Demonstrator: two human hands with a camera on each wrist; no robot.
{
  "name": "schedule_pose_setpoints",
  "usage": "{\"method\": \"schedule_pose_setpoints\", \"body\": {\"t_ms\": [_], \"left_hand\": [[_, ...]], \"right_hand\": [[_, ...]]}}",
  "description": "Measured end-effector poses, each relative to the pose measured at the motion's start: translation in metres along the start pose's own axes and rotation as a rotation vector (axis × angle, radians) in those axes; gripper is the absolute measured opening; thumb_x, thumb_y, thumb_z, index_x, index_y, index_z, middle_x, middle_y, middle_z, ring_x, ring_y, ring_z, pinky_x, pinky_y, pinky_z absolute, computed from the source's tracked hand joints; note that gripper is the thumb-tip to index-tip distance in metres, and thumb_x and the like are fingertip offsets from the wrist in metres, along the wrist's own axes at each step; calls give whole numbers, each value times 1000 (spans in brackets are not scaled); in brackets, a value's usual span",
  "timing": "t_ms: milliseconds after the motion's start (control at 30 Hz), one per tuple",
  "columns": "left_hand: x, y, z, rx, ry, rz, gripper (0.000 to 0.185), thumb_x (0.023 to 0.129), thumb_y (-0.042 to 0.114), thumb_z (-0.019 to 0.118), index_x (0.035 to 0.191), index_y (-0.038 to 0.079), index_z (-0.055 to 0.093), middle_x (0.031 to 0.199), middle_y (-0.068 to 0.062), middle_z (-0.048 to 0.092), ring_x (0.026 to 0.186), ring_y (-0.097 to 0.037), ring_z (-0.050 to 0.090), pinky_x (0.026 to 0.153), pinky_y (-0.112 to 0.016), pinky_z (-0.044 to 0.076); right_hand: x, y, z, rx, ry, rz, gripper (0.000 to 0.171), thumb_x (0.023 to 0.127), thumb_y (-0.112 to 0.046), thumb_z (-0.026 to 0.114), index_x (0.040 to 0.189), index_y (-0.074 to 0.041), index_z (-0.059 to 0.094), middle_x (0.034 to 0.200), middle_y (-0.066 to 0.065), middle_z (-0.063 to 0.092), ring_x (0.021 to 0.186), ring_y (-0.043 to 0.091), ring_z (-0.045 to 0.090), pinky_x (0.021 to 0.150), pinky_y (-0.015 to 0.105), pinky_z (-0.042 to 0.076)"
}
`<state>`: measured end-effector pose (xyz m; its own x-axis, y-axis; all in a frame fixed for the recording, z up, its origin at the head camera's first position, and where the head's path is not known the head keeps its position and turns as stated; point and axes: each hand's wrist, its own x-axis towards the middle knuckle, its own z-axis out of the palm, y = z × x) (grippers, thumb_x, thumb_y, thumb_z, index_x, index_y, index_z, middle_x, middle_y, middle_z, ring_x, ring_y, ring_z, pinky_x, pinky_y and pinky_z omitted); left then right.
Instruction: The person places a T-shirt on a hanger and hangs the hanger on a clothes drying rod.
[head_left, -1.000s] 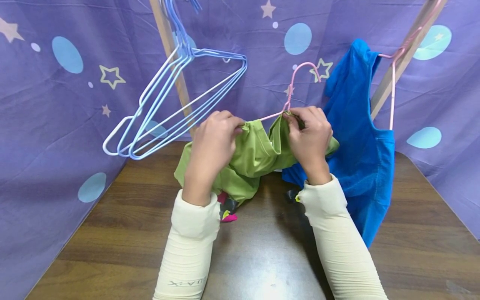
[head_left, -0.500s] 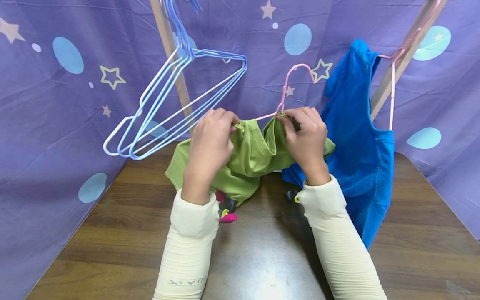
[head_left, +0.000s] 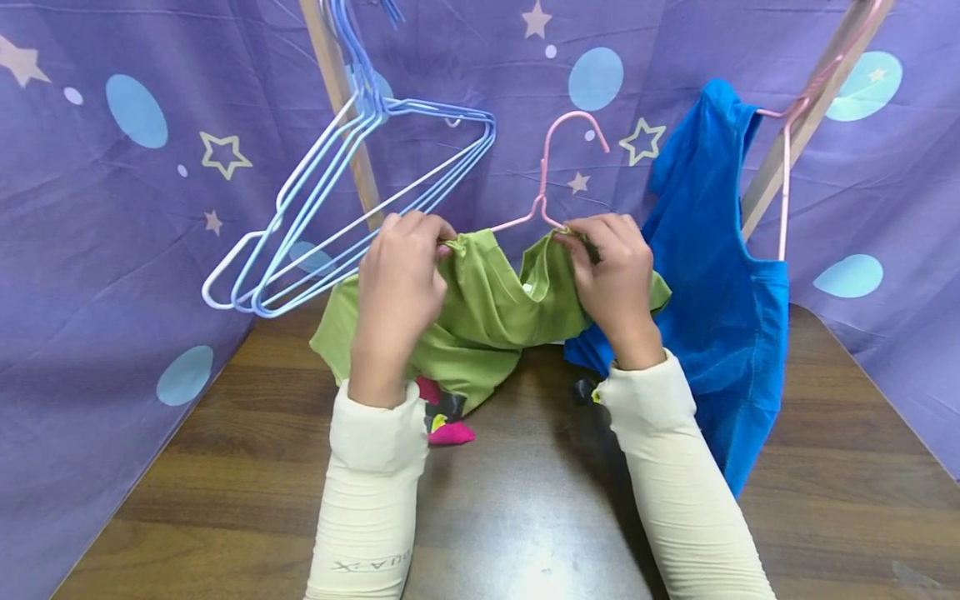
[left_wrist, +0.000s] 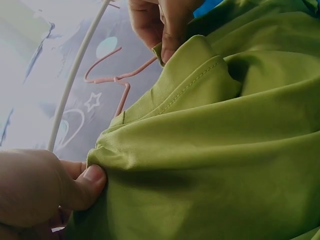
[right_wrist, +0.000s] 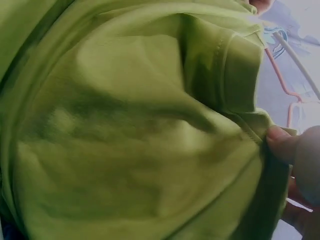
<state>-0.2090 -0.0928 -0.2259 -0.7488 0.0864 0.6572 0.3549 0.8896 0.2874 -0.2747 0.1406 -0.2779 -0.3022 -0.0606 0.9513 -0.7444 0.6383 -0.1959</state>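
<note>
Now both hands point(head_left: 397, 275) pinch the green shirt's point(head_left: 487, 317) collar edge apart.

Green shirt point(head_left: 487, 317) bunched, neckline stretched over pink wire hanger point(head_left: 543, 187), above table.

L hand point(left_wrist: 35, 190) thumb pinches green shirt point(left_wrist: 215, 150) edge; R hand point(left_wrist: 160, 22) grips collar above; pink hanger point(left_wrist: 117, 82) just beside.

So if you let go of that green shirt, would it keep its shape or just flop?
Probably flop: the green shirt sags in deep folds between the left hand and right hand. It looks light, since fingertip pinches at its edge seem enough to hold it up. The pink hanger inside likely stays stiff, being thin wire.
</note>
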Motion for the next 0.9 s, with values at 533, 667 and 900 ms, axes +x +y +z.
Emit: {"method": "schedule_pose_setpoints", "body": {"t_ms": [533, 667, 900], "left_hand": [[1, -12, -6, -18, 56, -62, 14, 92, -3, 69, 104, 2, 73, 107, -14, 71, 104, -35, 61, 96, -48, 50], [1, -12, -6, -28, 69, -56, 14, 92, -3, 69, 104, 2, 74, 104, -14, 71, 103, -35, 61, 94, -47, 51], [1, -12, -7, -40, 82, -56, 14, 92, -3, 69, 104, 2, 75, 102, -13, 70, 99, -34, 60, 91, -47, 50]], "right_hand": [[5, 5, -17, -6, -218, 48, 20, 92, 3, 71, 112, 1, 75, 105, 17, 74, 100, 35, 68, 91, 48, 52], [5, 7, -19, -15, -222, 63, 21, 92, 3, 70, 112, 0, 75, 106, 16, 75, 99, 34, 69, 89, 49, 52], [5, 11, -22, -19, -229, 74, 23, 93, 0, 72, 116, 1, 74, 108, 17, 75, 96, 35, 69, 86, 49, 52]]}}
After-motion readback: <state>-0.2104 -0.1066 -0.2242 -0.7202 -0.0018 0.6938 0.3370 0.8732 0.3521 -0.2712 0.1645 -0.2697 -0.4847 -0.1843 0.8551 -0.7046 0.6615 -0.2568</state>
